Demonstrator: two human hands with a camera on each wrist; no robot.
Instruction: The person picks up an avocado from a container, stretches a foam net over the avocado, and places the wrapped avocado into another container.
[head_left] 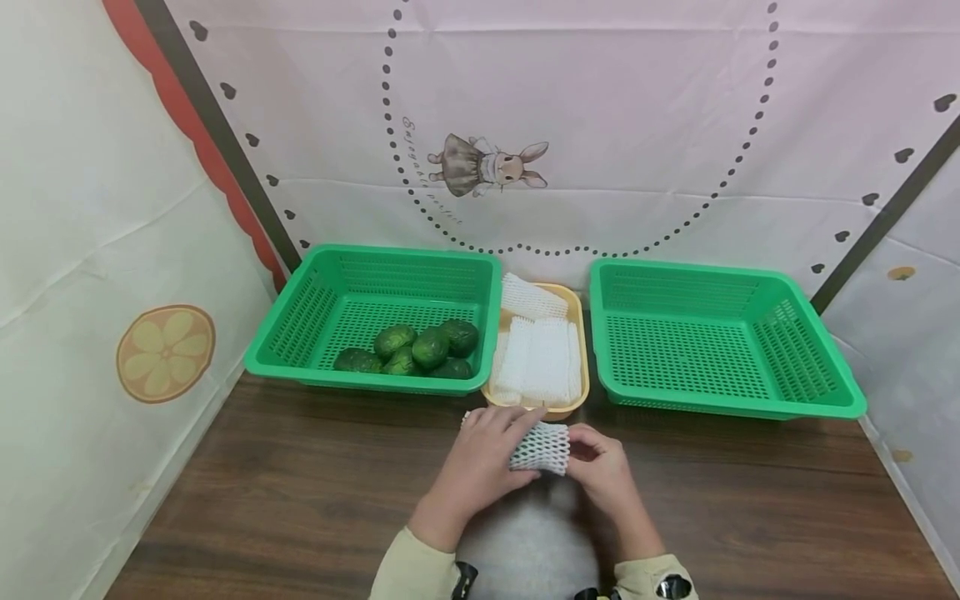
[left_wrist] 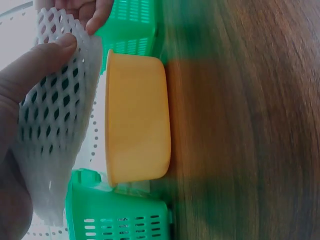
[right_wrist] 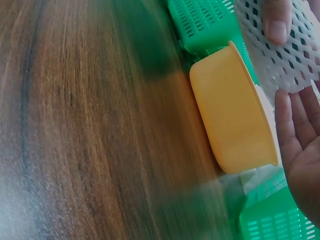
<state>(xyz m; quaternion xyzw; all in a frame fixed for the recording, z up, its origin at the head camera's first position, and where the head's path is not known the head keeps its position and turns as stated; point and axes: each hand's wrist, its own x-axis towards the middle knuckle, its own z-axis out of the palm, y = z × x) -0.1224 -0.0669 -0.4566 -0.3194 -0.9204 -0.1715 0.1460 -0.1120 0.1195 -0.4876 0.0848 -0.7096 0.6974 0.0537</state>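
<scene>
A white foam net sleeve [head_left: 542, 450] lies across between both hands, over the table's front middle. My left hand [head_left: 483, 454] grips it from the left, with the thumb [left_wrist: 52, 52] pressed on the mesh. At the sleeve's right end, my right hand [head_left: 603, 467] holds the edge with thumb and fingertips; its fingers [right_wrist: 295, 120] reach the mesh rim. Dark tones show through the mesh holes; I cannot tell whether anything is inside. Just beyond the hands stands a yellow tub [head_left: 582, 350] with a stack of flat white foam sleeves [head_left: 536, 358] in it.
To the left is a green basket [head_left: 288, 333] with several dark green, avocado-like fruits [head_left: 431, 346] at its near side. Another green basket [head_left: 678, 350] on the right shows its bare slatted bottom. A printed cloth wall [head_left: 637, 125] rises behind them; the table [head_left: 300, 483] is dark wood.
</scene>
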